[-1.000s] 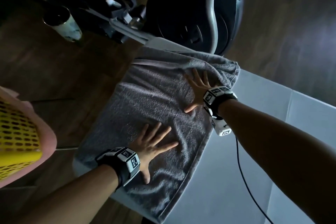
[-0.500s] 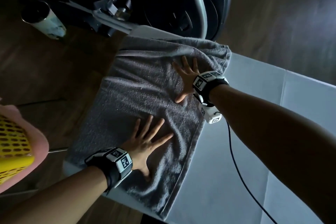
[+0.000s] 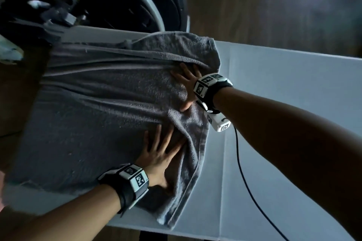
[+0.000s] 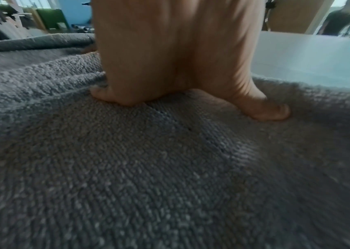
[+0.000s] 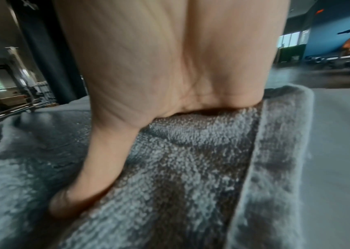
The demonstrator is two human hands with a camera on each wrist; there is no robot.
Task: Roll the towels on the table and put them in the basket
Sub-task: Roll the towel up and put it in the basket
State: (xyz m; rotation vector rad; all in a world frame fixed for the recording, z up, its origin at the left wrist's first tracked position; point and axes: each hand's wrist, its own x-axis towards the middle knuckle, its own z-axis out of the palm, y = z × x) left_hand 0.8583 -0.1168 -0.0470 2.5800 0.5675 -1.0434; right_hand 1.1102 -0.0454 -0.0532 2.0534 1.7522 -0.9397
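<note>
A grey terry towel (image 3: 101,115) lies spread over the left part of the white table (image 3: 284,88), creased into long ridges. My left hand (image 3: 162,152) presses flat on its near right part, fingers straight and spread. My right hand (image 3: 186,86) presses flat near its far right corner, fingertips tucked against a raised fold. In the left wrist view the palm (image 4: 170,55) and thumb bear on the towel (image 4: 148,168). The right wrist view shows that hand (image 5: 159,75) flat on the towel (image 5: 180,168) beside its hemmed edge. No basket is in view.
A dark chair with a grey frame (image 3: 148,0) stands just beyond the table's far edge. A black cable (image 3: 246,182) runs from my right wrist across the bare table. Wooden floor (image 3: 274,2) lies beyond.
Both hands have slid rightward over the towel, bunching its cloth into ridges ahead of them. The camera has swung right, so the yellow basket at the left edge has left the view.
</note>
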